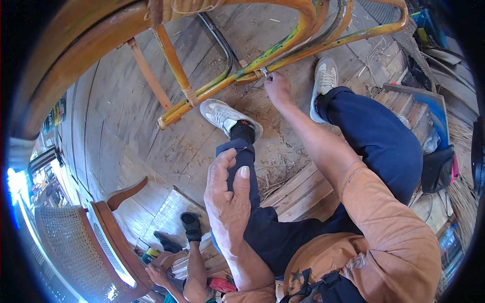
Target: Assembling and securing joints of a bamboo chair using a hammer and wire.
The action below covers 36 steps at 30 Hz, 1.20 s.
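Work piece: a glossy yellow-brown cane frame stands on the plank floor, beyond both knees, its lower rail just past the right hand.
Long axis: I read the lower rail as slanting from near left to far right, crossing the line of the right forearm almost squarely.
Nearer hand: the right, its fingertips at the rail; the left hand is well apart, on the near side of the frame.
Right hand state: closed narrow, a small pale scrap at the fingertips, which I judge pinched; its material I cannot tell.
Right arm pose: stretched forward and inward, elbow only slightly bent, knuckles up.
Left hand state: partly wide, thumb apart from the lightly curled fingers; I see nothing held.
Left arm pose: elbow bent, forearm raised, fingers pointing forward above the left shin.
Feet: left shoe just beside the rail; right shoe to the right of the right hand.
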Each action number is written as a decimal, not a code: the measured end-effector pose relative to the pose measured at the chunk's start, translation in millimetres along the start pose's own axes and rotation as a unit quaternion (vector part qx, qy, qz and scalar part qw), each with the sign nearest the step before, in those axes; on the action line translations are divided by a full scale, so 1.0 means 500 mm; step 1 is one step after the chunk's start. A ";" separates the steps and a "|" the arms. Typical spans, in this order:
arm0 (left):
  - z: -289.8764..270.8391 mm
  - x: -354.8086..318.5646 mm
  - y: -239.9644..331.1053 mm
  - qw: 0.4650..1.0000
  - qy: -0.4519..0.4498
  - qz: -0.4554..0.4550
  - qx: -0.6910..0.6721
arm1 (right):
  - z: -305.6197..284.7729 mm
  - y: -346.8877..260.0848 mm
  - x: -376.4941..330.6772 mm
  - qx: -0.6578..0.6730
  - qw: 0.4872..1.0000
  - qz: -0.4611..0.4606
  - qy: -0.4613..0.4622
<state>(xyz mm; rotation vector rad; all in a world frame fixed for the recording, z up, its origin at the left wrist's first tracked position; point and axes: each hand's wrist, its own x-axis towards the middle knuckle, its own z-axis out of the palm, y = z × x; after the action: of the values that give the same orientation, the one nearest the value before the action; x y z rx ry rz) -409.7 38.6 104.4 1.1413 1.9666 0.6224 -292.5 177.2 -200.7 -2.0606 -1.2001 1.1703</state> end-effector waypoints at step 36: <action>0.002 -0.002 0.002 0.999 -0.012 0.028 0.011 | -0.019 -0.032 0.002 0.244 0.953 0.150 -0.102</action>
<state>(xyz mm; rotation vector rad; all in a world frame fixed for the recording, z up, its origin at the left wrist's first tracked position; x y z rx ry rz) -407.9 38.3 105.0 1.2164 1.9305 0.6142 -291.4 186.3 -184.6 -1.8037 -0.5958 1.6612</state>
